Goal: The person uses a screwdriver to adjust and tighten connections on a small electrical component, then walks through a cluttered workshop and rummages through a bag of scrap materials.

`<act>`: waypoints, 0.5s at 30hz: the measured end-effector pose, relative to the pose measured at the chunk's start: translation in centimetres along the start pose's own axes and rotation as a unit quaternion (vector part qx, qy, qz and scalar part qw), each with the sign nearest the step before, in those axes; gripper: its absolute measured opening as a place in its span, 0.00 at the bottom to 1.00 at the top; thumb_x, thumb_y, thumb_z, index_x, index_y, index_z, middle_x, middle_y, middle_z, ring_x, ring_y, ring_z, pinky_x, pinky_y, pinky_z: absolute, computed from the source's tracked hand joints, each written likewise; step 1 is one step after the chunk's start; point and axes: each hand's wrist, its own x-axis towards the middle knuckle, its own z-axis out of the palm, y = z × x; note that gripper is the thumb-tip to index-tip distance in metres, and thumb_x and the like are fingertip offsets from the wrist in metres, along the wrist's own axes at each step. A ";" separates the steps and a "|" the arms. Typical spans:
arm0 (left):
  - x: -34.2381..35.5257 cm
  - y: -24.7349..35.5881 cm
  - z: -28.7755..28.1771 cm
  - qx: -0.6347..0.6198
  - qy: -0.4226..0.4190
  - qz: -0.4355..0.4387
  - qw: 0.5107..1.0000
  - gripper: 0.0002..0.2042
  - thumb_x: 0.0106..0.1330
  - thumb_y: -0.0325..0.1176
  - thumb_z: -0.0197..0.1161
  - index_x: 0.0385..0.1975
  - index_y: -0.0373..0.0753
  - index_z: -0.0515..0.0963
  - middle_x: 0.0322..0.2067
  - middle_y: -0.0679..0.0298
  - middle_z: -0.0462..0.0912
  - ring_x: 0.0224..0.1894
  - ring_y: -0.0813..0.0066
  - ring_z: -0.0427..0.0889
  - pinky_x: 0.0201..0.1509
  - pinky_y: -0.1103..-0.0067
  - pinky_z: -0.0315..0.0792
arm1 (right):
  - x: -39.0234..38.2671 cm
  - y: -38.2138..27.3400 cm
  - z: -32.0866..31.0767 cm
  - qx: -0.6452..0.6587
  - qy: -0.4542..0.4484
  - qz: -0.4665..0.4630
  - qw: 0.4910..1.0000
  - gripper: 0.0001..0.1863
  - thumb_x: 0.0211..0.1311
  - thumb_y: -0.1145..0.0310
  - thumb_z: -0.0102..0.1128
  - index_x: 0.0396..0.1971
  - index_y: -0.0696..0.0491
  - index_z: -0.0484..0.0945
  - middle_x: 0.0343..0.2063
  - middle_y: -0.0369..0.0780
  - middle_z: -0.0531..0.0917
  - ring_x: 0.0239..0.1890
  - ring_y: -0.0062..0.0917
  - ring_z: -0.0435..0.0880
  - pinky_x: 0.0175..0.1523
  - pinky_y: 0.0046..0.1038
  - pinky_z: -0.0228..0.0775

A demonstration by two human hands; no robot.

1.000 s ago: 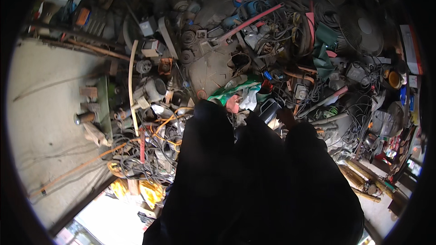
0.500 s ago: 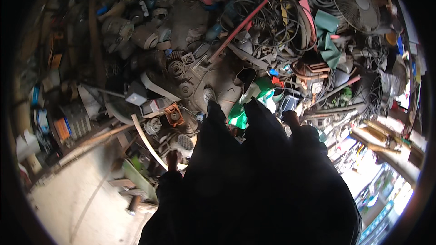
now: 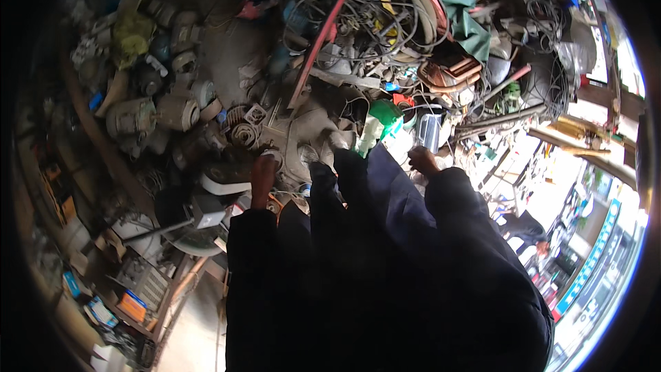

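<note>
My left hand (image 3: 262,176) hangs back-side up in shadow, above dusty metal parts. Close to its fingertips lies a round coiled part (image 3: 244,134). Its fingers are too dark to make out. My right hand (image 3: 422,160) is held out with the fingers curled in and nothing visible in them. Beside it are a dark glossy box-like thing (image 3: 429,129) and a green-and-white plastic bag (image 3: 385,118). Neither hand clearly touches any of these. My shoes (image 3: 340,140) stand between the hands, on the dusty floor.
Electric motors (image 3: 131,118) are heaped at the left. Tangled cables (image 3: 406,27), a red bar (image 3: 322,45) and a green cloth (image 3: 465,24) lie ahead. A grey box on a rod (image 3: 206,210) sits at the left. Copper-coloured pipes (image 3: 451,76) and wooden planks (image 3: 592,155) are at the right.
The view has turned and shifted, so the heap sits further left and higher. My left hand has come forward and up; my right hand has moved slightly forward. One foot has shifted.
</note>
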 end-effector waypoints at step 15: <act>9.9 2.2 18.3 0.164 -0.329 -0.320 0.873 0.22 0.74 0.50 0.67 0.55 0.38 0.77 0.47 0.64 0.82 0.46 0.73 0.82 0.48 0.71 0.76 | 12.2 -6.2 13.5 0.449 0.019 0.442 0.776 0.38 0.62 0.49 0.64 0.60 0.68 0.75 0.52 0.65 0.83 0.59 0.57 0.82 0.64 0.46 0.73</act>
